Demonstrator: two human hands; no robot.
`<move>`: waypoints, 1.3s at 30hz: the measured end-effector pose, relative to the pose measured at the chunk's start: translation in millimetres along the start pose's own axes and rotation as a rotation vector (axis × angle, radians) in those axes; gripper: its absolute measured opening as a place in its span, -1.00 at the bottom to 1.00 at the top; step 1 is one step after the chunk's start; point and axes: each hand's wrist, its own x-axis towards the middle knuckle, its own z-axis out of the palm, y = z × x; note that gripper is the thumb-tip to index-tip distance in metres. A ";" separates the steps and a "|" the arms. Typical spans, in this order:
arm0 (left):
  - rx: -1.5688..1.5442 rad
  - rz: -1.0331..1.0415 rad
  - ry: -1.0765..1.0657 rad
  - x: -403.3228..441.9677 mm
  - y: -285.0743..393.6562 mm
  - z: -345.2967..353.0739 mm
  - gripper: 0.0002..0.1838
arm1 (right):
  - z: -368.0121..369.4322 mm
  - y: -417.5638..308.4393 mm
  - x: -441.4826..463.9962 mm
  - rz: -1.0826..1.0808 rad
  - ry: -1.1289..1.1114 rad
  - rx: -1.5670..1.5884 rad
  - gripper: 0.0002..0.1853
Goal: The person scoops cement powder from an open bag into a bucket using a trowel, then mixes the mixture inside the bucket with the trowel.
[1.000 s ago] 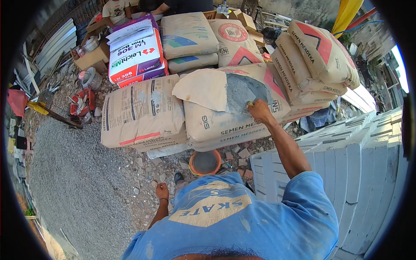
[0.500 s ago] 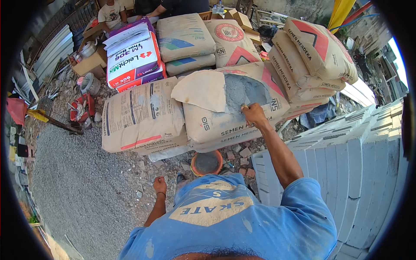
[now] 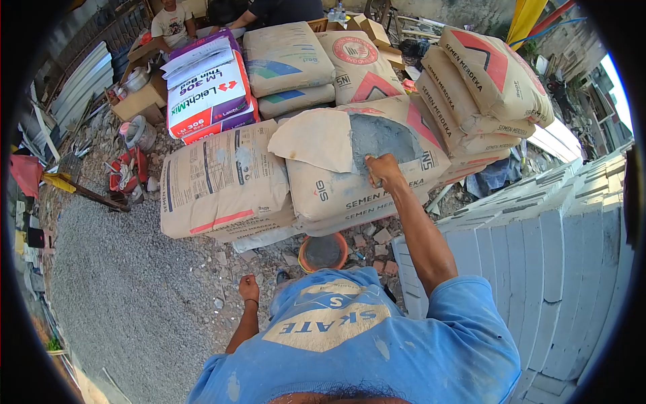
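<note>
My right hand (image 3: 383, 170) is closed round the short handle of what looks like a trowel, its blade mostly hidden. It is at the near edge of a torn-open cement bag (image 3: 316, 176), over the grey cement powder (image 3: 387, 139) showing inside. A torn paper flap (image 3: 313, 140) lies folded back to the left of the hole. Down by my side, my left hand (image 3: 248, 288) hangs with its fingers curled and nothing visible in them. An orange bucket (image 3: 344, 253) holding grey material stands on the ground below the bag, between my hands.
Another cement bag (image 3: 225, 178) lies to the left, with a gravel pile (image 3: 128, 269) before it. Pale grey blocks (image 3: 511, 249) are stacked at right. Behind are more bags (image 3: 494, 81) and a white-and-purple mortar bag (image 3: 208, 94). Two people (image 3: 173, 25) are at the back.
My right hand has shifted slightly left and nearer to me, along the edge of the torn opening, with the tool turned in its grip. My left hand is nearly still.
</note>
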 end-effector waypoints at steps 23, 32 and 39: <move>0.030 0.101 -0.093 -8.7 -1.8 -28.4 -0.61 | -23.1 20.2 -40.5 -0.072 0.019 0.288 -0.61; 0.010 0.142 -0.109 -14.6 -20.8 -15.1 -0.61 | -49.9 17.8 -85.4 -0.122 0.053 0.241 -0.58; 0.019 0.132 -0.224 -19.8 2.7 -12.0 -0.62 | -51.3 28.3 -135.1 -0.139 0.030 0.211 -0.59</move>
